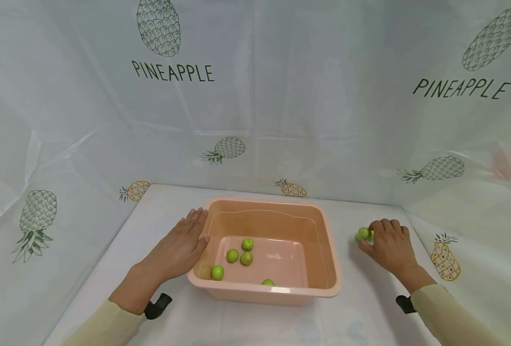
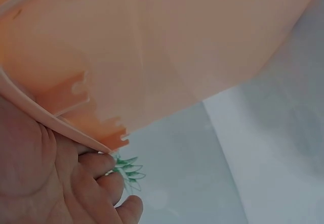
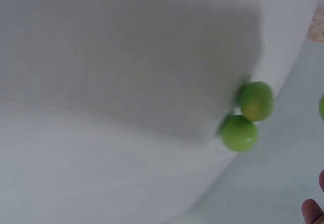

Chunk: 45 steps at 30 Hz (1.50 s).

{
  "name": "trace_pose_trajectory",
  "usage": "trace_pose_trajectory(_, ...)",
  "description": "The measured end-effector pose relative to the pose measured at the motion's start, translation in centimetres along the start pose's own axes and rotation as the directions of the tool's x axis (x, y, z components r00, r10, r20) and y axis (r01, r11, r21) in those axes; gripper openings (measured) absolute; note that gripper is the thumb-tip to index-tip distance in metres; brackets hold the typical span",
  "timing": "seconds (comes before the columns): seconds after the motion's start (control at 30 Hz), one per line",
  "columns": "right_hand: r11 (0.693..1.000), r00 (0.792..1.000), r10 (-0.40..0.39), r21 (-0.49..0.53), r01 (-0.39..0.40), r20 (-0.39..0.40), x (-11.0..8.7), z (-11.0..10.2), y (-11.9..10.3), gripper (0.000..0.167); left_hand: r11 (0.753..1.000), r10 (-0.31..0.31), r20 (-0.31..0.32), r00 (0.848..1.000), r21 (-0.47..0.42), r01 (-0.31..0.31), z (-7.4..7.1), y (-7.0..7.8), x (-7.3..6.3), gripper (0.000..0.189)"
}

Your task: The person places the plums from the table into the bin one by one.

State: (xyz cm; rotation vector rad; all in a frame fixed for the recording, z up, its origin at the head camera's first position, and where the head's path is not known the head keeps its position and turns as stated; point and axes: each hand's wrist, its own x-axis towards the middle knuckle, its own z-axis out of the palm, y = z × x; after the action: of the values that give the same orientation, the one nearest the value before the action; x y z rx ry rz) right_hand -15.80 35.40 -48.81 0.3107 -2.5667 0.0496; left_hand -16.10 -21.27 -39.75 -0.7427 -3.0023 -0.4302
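Here's the right hand (image 1: 389, 245), the nearer one, thumb and fingers pinching a round fruit (image 1: 365, 232) right of the tub (image 1: 277, 295); the tub sits leftward, well apart, left hand (image 1: 175, 252) straight-fingered against its left edge.

Smooth plastic basin (image 1: 259, 294), green fruits (image 1: 247, 244) with a soft sheen
From my end I see light glinting off the basin's glossy plastic. I make out the pineapple-printed sheet (image 1: 303, 105) as thin, creased and faintly shiny, like plastic film; the table covering (image 1: 355, 293) looks smooth, the sleeves (image 1: 112, 323) matt cloth.
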Motion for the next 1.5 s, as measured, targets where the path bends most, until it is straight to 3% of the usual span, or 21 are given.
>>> trace_pose_trajectory(0.13,0.996,0.992,-0.085,0.025,0.088,-0.096,1.7,-1.4,-0.8,0.045,1.0,0.003,0.005,1.0,0.017,-0.003,-0.1,0.2,0.1,0.066)
trace_pose_trajectory(0.23,0.99,0.984,-0.127,0.039,0.132,-0.124,3.4,-2.8,-1.5,0.044,1.0,0.005,0.006,1.0,0.02,-0.006,-0.3,0.2,0.1,0.065)
trace_pose_trajectory(0.57,0.971,0.978,-0.196,0.122,0.203,-0.069,9.6,-8.8,-5.3,0.033,1.0,-0.002,0.013,1.0,0.003,0.002,-0.5,0.4,0.0,0.064)
trace_pose_trajectory(0.73,0.94,0.958,-0.285,0.188,0.286,-0.032,12.1,-10.8,-8.4,0.029,1.0,-0.013,0.019,1.0,-0.006,0.013,-0.3,0.2,0.0,0.065)
trace_pose_trajectory(0.9,0.895,0.922,-0.387,0.245,0.373,0.011,13.2,-10.6,-11.1,0.027,1.0,-0.01,0.017,1.0,-0.011,0.01,-0.1,0.1,0.1,0.065)
trace_pose_trajectory(1.13,0.854,0.873,-0.477,0.291,0.432,0.103,13.2,-8.9,-14.2,0.024,1.0,-0.013,0.025,1.0,-0.024,0.014,-0.1,0.1,0.1,0.066)
trace_pose_trajectory(1.5,0.824,0.834,-0.529,0.333,0.459,0.159,12.3,-6.0,-17.1,0.028,1.0,-0.009,0.006,1.0,-0.027,0.009,-0.1,0.0,0.1,0.065)
